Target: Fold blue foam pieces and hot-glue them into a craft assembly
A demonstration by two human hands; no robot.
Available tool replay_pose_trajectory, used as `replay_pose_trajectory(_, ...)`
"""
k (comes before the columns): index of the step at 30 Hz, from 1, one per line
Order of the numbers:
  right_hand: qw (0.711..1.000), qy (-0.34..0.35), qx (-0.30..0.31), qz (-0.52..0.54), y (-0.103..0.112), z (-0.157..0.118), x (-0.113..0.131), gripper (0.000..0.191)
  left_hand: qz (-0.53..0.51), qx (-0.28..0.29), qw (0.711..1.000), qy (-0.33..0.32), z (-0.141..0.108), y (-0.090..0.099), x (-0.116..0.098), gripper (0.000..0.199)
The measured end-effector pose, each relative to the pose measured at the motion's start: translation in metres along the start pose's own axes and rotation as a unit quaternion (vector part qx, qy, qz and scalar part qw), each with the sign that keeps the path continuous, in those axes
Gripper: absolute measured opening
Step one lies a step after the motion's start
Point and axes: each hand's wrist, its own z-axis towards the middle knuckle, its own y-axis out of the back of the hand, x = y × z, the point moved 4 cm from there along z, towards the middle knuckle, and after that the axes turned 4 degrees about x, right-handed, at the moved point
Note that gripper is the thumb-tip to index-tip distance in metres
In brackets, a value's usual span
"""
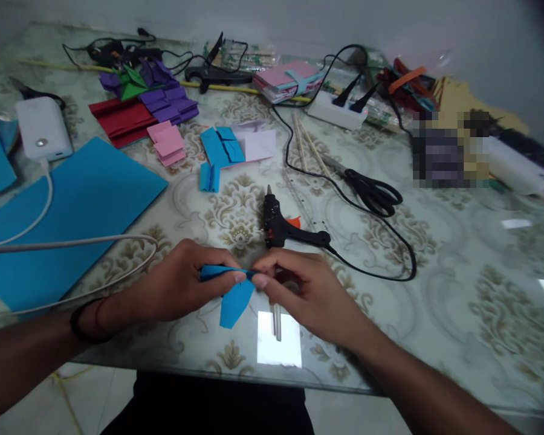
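A folded blue paper piece (236,304) is held above the near part of the table. My left hand (181,283) pinches its upper left part between thumb and fingers. At its upper right end, the thumb and fingertips of my right hand (306,289) are closed on it, close to the left thumb. Just beyond my right hand, a black glue gun (278,226) rests on the table with its nozzle pointing away. A pale stick (278,323) shows below my right hand; its upper end is hidden.
A large blue sheet (79,211) and white power bank (43,128) lie left. Folded papers in red (122,121), purple (170,104) and pink (167,143) sit farther back. Black scissors (374,190), a looping cable and a white power strip (338,110) are right of centre.
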Motion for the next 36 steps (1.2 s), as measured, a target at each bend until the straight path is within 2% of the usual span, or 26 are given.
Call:
replay_pose_trajectory(5, 1.000, 0.014, 0.007, -0.017, -0.005, -0.002, 0.001, 0.022, -0.004, 0.009, 1.000, 0.006, -0.001, -0.001, -0.004, 0.023)
replay_pose_trajectory(15, 1.000, 0.015, 0.004, 0.018, -0.006, -0.004, 0.000, 0.023, -0.018, 0.043, 0.998, 0.039, 0.001, -0.003, 0.005, 0.025)
replay_pose_trajectory(21, 0.999, 0.043, 0.016, -0.006, -0.010, -0.002, 0.001, 0.019, 0.000, 0.046, 0.999, 0.014, 0.001, -0.003, 0.004, 0.020)
replay_pose_trajectory(26, 0.997, 0.074, 0.011, -0.025, -0.008, -0.003, 0.006, 0.020, -0.004, 0.070, 0.998, 0.010, 0.002, -0.004, 0.005, 0.022)
replay_pose_trajectory(31, 0.998, 0.063, 0.003, -0.030, -0.007, -0.001, 0.005, 0.020, -0.009, 0.069, 0.998, -0.008, 0.001, -0.002, 0.001, 0.036)
replay_pose_trajectory(36, 0.999, 0.021, 0.041, -0.002, -0.012, -0.001, 0.001, 0.019, -0.042, 0.093, 0.994, -0.032, -0.002, -0.003, -0.003, 0.037)
